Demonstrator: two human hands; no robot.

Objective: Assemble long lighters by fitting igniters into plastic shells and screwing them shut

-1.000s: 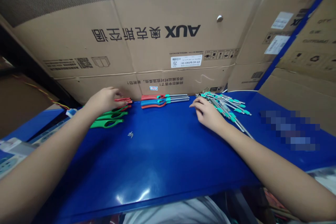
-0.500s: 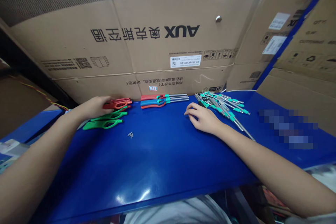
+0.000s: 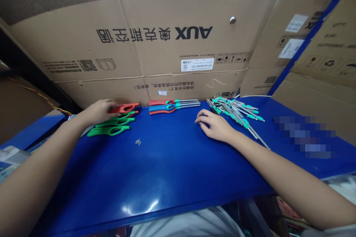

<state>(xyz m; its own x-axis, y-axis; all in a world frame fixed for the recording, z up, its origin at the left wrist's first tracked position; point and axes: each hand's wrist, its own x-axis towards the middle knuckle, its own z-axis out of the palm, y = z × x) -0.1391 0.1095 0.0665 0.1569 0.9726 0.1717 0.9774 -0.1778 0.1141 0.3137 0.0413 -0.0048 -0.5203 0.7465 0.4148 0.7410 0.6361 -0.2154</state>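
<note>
At the left back of the table, my left hand point(image 3: 102, 112) has its fingers closed round the rear end of a red lighter handle point(image 3: 126, 108). Green lighter handles point(image 3: 118, 130) lie just below it, each with a trigger loop near the tip. My right hand point(image 3: 213, 125) rests on the tabletop, fingers loosely bent and apart, with nothing visible in them. Right beside it spreads a pile of metal lighter tubes with teal parts point(image 3: 236, 111). Between the hands lie several lighters with their tubes fitted, including a blue one point(image 3: 161, 108).
Small thin metal pieces point(image 3: 138, 142) lie on the blue table point(image 3: 155, 177). A large cardboard sheet point(image 3: 155, 11) stands along the back edge, and more cardboard point(image 3: 314, 107) closes the right side. A blurred patch point(image 3: 306, 137) covers something at the right.
My left hand has shifted slightly, and the red handle in it has turned and risen a little over the other handles. My right hand stays in place.
</note>
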